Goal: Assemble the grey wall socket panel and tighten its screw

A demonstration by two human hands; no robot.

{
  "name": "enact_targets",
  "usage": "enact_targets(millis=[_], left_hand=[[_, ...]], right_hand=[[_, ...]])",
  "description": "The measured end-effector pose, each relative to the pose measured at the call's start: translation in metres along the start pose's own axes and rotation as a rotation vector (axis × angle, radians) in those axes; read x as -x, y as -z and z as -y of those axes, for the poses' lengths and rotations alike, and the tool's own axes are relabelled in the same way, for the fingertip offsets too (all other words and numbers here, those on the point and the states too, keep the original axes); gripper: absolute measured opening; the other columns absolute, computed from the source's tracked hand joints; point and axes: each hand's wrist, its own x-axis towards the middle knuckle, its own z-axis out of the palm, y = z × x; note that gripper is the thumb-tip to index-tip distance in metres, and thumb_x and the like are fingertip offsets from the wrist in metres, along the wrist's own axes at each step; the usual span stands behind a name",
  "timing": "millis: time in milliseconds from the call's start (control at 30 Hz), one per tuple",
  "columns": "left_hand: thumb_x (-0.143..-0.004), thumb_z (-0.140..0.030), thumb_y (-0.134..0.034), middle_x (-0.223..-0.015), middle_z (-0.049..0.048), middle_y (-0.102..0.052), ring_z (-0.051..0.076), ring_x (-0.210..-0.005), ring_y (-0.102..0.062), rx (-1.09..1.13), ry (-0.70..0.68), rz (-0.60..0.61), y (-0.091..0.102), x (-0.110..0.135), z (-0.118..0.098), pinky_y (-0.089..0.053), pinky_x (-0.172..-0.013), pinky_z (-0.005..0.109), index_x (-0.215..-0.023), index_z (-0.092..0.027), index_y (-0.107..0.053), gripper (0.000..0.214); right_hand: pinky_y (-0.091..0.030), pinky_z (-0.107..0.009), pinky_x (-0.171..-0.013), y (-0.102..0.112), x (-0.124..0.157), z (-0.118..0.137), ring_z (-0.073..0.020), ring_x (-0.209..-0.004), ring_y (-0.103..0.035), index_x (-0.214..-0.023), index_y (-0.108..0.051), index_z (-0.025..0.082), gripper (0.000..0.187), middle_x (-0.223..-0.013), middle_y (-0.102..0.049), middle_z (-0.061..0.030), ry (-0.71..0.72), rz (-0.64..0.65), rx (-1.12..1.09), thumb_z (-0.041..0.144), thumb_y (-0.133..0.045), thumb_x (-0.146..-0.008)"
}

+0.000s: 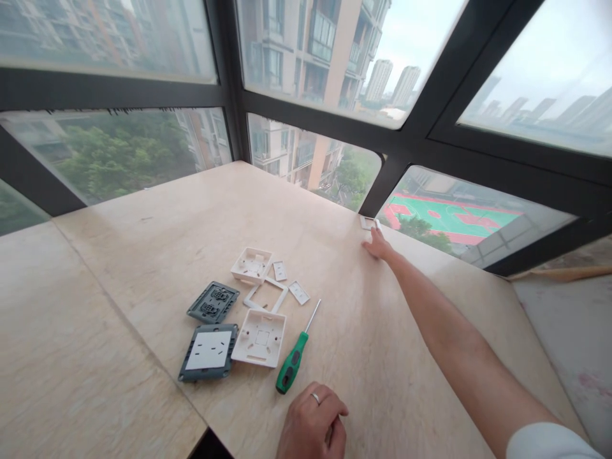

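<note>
My right hand (376, 245) reaches far out to the window's foot. Its fingertips touch a small white plastic frame (367, 222), while the thumb is spread away from it. Near me, my left hand (313, 421) rests on the sill, loosely curled with nothing visible in it. Just beyond it lies a green-handled screwdriver (292, 362). Left of that are two white wall boxes (259, 338) (252, 264), another white frame (266, 294) and two small white cover plates (299, 292) (280, 271). Two grey-backed socket panels sit beside them, one face up (208, 351), the other dark-side up (213, 302).
The parts lie on a broad marble-patterned sill (143, 255) with a seam along its left. Dark window frames (415, 127) and glass border its far side. A dark corner (210, 444) shows at the bottom edge. Pale wall or fabric stands at the right (559, 325).
</note>
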Motion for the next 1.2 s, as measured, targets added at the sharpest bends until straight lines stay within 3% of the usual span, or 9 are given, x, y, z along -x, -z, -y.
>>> enact_targets(millis=[100,233,333,700,1000,1200], left_hand=[[-0.066,0.000,-0.048,-0.072,0.0018,-0.067,0.018,-0.067,-0.064,0.015,0.001,0.037,-0.006,0.005,0.007,-0.046,-0.058,0.026,-0.084,-0.023,-0.057,0.031],[-0.065,-0.004,-0.047,-0.066,0.0016,-0.064,0.018,-0.061,-0.061,0.036,-0.006,-0.083,-0.018,0.012,0.015,-0.042,-0.053,0.026,-0.080,-0.024,-0.056,0.026],[-0.065,-0.005,-0.047,-0.065,0.0015,-0.063,0.017,-0.060,-0.060,0.040,-0.016,-0.109,-0.022,0.014,0.016,-0.041,-0.053,0.025,-0.080,-0.023,-0.056,0.025],[-0.068,0.000,-0.048,-0.070,0.0017,-0.065,0.017,-0.066,-0.063,-0.029,0.076,0.025,0.006,-0.005,-0.011,-0.045,-0.059,0.025,-0.080,-0.022,-0.057,0.026],[-0.068,0.000,-0.052,-0.074,0.0028,-0.068,0.018,-0.073,-0.064,0.001,0.226,0.023,0.006,-0.004,-0.019,-0.047,-0.066,0.028,-0.075,-0.020,-0.064,0.024],[-0.069,-0.002,-0.056,-0.075,0.0037,-0.071,0.019,-0.075,-0.065,0.034,0.261,0.033,0.007,-0.006,-0.020,-0.048,-0.071,0.029,-0.074,-0.019,-0.068,0.021]], right_hand=[[-0.058,-0.045,-0.090,0.000,-0.006,-0.006,-0.0240,-0.109,-0.066,-0.131,-0.059,0.018,0.038,-0.131,-0.062,-0.0103,-0.065,-0.010,-0.100,0.036,-0.064,-0.097],[-0.059,-0.045,-0.089,-0.001,-0.016,-0.009,-0.0238,-0.108,-0.066,-0.132,-0.058,0.019,0.039,-0.132,-0.062,-0.0105,-0.103,-0.016,-0.203,0.036,-0.064,-0.097],[-0.058,-0.045,-0.090,-0.002,-0.022,-0.007,-0.0238,-0.109,-0.066,-0.130,-0.060,0.019,0.037,-0.131,-0.062,-0.0102,-0.121,-0.031,-0.243,0.036,-0.063,-0.098],[-0.057,-0.045,-0.092,-0.002,0.018,0.008,-0.0232,-0.110,-0.065,-0.128,-0.061,0.020,0.034,-0.131,-0.063,-0.0099,-0.196,-0.093,-0.149,0.036,-0.062,-0.098],[-0.058,-0.045,-0.092,0.005,0.086,0.059,-0.0232,-0.109,-0.066,-0.127,-0.061,0.019,0.034,-0.130,-0.063,-0.0097,0.010,0.032,-0.130,0.036,-0.063,-0.098],[-0.058,-0.045,-0.091,0.012,0.128,0.118,-0.0231,-0.108,-0.066,-0.127,-0.061,0.018,0.034,-0.128,-0.064,-0.0096,0.229,0.110,-0.179,0.036,-0.063,-0.098]])
